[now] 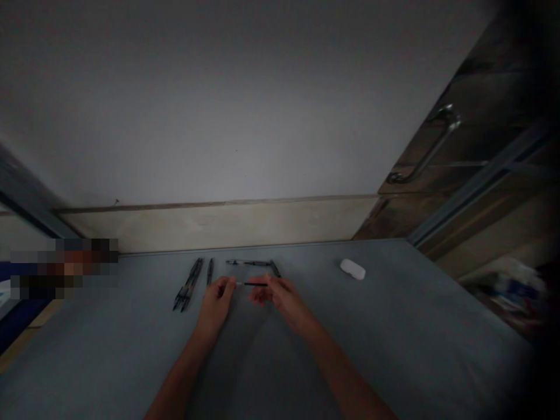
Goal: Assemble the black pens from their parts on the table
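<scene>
Thin black rod with a pale left end (255,284): between the two hands, lying roughly level from left to right, its middle bare and both ends at the fingertips; it is too small to tell exactly what part it is.
Left hand (216,296): closed in a pinch of thumb and fingers on the rod's pale left end.
Right hand (282,296): gripping the rod's right end between thumb and finger, the other fingers loosely bent below and to the left.
Group of slim dark pens with clear sections (188,284): to the left of the left hand, side by side, slanting from far right to near left.
Single slim dark pen (210,269): just beyond the left hand, its near end running down to the fingers; touching or apart cannot be told.
Slender dark tube with a clear left part (247,262): on the far side of the rod, lying crosswise.
Short dark cylindrical piece (275,268): just beyond the right hand, slanted, by the right end of the tube.
White rounded oblong case (352,269): well to the right of the right hand.
Grey smooth-topped desk (371,344): under the hands and all these things, its far edge by the pale wall (245,116).
</scene>
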The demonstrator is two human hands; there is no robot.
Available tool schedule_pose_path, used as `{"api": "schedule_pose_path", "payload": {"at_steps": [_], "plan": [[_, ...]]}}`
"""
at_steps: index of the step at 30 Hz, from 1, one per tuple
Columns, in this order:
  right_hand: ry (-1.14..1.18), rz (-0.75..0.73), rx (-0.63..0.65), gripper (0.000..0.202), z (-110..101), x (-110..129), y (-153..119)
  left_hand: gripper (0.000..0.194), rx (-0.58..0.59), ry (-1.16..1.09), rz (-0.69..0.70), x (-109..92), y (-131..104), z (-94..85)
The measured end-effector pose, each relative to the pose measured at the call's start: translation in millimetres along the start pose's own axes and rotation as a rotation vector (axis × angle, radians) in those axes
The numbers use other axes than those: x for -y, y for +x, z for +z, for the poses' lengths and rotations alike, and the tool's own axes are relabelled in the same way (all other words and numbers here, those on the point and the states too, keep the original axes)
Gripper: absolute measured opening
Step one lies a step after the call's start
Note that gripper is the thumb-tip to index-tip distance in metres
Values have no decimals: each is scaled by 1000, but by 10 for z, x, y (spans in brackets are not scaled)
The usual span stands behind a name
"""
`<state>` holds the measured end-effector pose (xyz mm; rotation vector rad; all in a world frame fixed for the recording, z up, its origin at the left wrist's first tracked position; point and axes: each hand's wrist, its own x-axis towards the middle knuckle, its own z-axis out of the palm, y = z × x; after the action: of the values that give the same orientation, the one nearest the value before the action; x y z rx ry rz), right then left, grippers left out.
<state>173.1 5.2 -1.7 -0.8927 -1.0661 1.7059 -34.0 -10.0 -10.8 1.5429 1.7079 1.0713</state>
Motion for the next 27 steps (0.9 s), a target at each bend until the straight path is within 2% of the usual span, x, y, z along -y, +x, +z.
{"api": "schedule_pose_path", "payload": {"at_steps": [5,13,21,27], "plan": [[-17,-2,-54,68,1,5,0,58,88,-94,-57,17,-8,7],[-46,-13,-155,72,-10,-20,46,43,72,-168,-36,-48,-27,15],[-33,-15,-147,69,15,6,26,60,63,-196,-47,-46,-24,8],[-30,-22,-154,71,17,-3,23,55,53,-205,-25,-56,-25,11]]}}
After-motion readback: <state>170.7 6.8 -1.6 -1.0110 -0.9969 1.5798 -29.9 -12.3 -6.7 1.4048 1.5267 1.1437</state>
